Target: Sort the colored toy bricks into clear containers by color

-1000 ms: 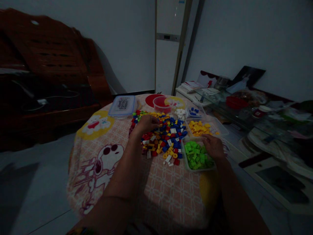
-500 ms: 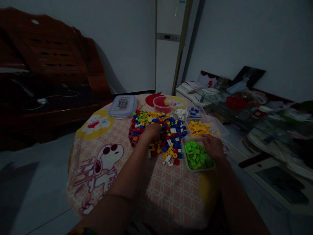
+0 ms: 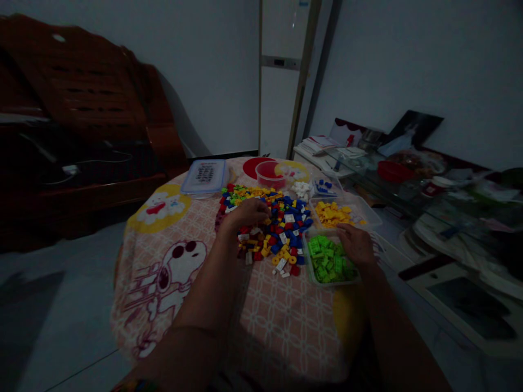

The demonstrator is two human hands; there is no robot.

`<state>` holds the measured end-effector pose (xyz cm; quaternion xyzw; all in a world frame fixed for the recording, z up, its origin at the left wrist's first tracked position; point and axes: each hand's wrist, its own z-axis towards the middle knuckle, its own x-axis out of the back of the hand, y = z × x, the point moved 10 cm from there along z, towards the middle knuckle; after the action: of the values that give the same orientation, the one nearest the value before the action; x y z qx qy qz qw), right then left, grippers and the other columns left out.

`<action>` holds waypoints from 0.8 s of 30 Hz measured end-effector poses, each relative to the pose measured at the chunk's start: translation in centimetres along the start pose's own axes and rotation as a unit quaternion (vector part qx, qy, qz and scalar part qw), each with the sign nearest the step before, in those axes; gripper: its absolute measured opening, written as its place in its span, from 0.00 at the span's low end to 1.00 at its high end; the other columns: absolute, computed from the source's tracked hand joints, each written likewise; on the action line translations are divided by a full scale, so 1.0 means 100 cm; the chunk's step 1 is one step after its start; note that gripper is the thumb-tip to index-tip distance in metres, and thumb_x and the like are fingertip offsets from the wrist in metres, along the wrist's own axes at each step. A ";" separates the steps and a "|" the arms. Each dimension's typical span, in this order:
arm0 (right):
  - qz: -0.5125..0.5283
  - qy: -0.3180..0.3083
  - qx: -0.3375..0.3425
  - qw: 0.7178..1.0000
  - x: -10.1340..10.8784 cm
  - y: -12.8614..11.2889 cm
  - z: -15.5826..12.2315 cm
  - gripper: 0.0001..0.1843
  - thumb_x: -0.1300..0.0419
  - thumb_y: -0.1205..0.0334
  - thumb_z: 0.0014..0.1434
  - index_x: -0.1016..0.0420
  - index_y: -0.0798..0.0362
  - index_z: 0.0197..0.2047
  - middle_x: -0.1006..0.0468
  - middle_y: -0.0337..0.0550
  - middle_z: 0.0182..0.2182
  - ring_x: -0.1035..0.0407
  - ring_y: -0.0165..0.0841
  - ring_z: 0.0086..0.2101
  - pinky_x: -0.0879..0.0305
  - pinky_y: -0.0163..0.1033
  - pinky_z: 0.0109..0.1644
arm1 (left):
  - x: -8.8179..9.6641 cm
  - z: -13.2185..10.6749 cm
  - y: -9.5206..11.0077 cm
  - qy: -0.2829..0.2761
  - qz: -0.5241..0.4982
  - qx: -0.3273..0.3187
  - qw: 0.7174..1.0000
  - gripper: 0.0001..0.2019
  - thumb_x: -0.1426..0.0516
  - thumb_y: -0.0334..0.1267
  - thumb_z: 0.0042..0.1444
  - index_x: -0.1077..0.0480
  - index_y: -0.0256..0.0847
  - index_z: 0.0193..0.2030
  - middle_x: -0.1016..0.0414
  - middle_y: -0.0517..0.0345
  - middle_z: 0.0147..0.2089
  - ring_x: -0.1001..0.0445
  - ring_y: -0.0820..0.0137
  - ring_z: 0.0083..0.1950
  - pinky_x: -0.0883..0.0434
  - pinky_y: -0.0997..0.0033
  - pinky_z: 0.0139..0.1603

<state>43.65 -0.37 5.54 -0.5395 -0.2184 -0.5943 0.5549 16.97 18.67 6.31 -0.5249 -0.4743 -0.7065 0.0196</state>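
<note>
A mixed heap of toy building bricks (image 3: pixel 288 231) in red, blue, yellow, green and white lies on the round table. My left hand (image 3: pixel 248 211) is over the heap's left half, its fingers loosely apart, with no brick visible in them. Bright green bricks (image 3: pixel 329 260) fill a clear plastic container (image 3: pixel 311 277) at the heap's right. My right hand (image 3: pixel 356 244) grips this container's upper right rim, fingertips at the edge. Just behind it, yellow bricks (image 3: pixel 333 214) lie in another clear container (image 3: pixel 370 214).
A lidded box (image 3: pixel 205 174) stands at the back left of the patterned tablecloth (image 3: pixel 281 321). Further back are a round clear tub (image 3: pixel 270 173), white bricks (image 3: pixel 301 189) and a container with blue bricks (image 3: pixel 324 186). A cluttered glass-topped stand (image 3: pixel 379 188) borders the right side.
My left hand has lifted slightly and shifted left over the heap, its fingers going from bunched downward to loosely spread. My right hand has stayed at the green bricks' container.
</note>
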 end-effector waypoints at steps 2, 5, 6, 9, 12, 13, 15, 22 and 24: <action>-0.001 0.003 0.004 1.000 0.000 0.000 0.000 0.20 0.49 0.57 0.64 0.19 0.52 0.50 0.16 0.53 0.42 0.22 0.43 0.41 0.30 0.44 0.47 | -0.006 0.000 0.002 -0.018 -0.053 -0.006 0.998 0.13 0.43 0.40 0.51 0.20 0.37 0.39 0.21 0.58 0.29 0.27 0.72 0.28 0.33 0.77 0.29; -0.003 0.007 0.006 1.000 0.000 0.000 0.000 0.20 0.48 0.57 0.64 0.19 0.52 0.50 0.16 0.52 0.43 0.22 0.43 0.41 0.30 0.44 0.47 | -0.021 0.005 0.015 -0.029 -0.127 -0.018 0.991 0.13 0.41 0.40 0.52 0.21 0.36 0.39 0.22 0.58 0.28 0.27 0.73 0.26 0.32 0.76 0.29; -0.004 0.007 0.005 1.000 0.000 0.000 0.000 0.20 0.48 0.57 0.64 0.19 0.52 0.50 0.16 0.52 0.43 0.22 0.43 0.41 0.30 0.43 0.47 | -0.026 0.009 0.023 -0.019 -0.158 -0.030 0.987 0.13 0.41 0.40 0.52 0.21 0.35 0.40 0.22 0.57 0.28 0.27 0.73 0.27 0.31 0.75 0.30; -0.009 0.008 0.004 1.000 0.000 0.000 0.001 0.20 0.48 0.57 0.63 0.19 0.53 0.49 0.16 0.52 0.41 0.22 0.43 0.39 0.30 0.44 0.45 | -0.040 0.020 0.058 0.033 -0.291 -0.118 0.949 0.19 0.40 0.40 0.55 0.24 0.34 0.52 0.18 0.48 0.41 0.21 0.67 0.39 0.26 0.70 0.40; -0.011 0.012 0.003 1.000 0.001 0.000 0.001 0.21 0.49 0.57 0.63 0.19 0.53 0.49 0.15 0.53 0.39 0.22 0.42 0.37 0.30 0.43 0.43 | -0.053 0.022 0.095 0.034 -0.378 -0.232 0.896 0.30 0.40 0.40 0.57 0.35 0.39 0.67 0.29 0.40 0.63 0.25 0.59 0.59 0.27 0.63 0.54; -0.009 0.013 0.004 1.000 0.001 0.000 0.001 0.21 0.49 0.57 0.63 0.19 0.53 0.50 0.15 0.53 0.39 0.22 0.42 0.36 0.30 0.43 0.43 | -0.056 0.021 0.100 0.031 -0.376 -0.245 0.893 0.31 0.40 0.39 0.58 0.37 0.40 0.69 0.32 0.39 0.66 0.27 0.57 0.62 0.28 0.61 0.56; -0.004 0.011 0.006 1.000 0.001 0.000 0.000 0.22 0.49 0.56 0.63 0.19 0.53 0.50 0.16 0.53 0.40 0.22 0.42 0.37 0.30 0.43 0.44 | -0.055 0.022 0.098 0.035 -0.329 -0.225 0.916 0.30 0.42 0.39 0.59 0.37 0.39 0.68 0.32 0.39 0.66 0.28 0.57 0.63 0.29 0.58 0.59; -0.001 0.010 0.008 1.000 0.002 -0.001 0.000 0.21 0.49 0.57 0.62 0.19 0.53 0.50 0.16 0.52 0.42 0.22 0.43 0.39 0.30 0.44 0.46 | 0.003 0.005 0.041 0.059 -0.082 -0.082 0.992 0.21 0.42 0.38 0.54 0.25 0.36 0.55 0.19 0.51 0.50 0.22 0.63 0.50 0.26 0.64 0.52; 0.002 0.007 0.008 1.000 0.002 -0.001 0.000 0.21 0.49 0.57 0.62 0.19 0.53 0.50 0.16 0.52 0.42 0.22 0.43 0.39 0.30 0.43 0.46 | 0.009 -0.001 0.028 0.038 -0.010 -0.047 0.998 0.18 0.41 0.39 0.52 0.22 0.37 0.49 0.18 0.53 0.44 0.21 0.65 0.45 0.27 0.67 0.48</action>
<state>43.58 -0.37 5.75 -0.5313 -0.2178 -0.5952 0.5622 17.98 17.50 8.86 -0.4935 -0.4444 -0.7476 0.0057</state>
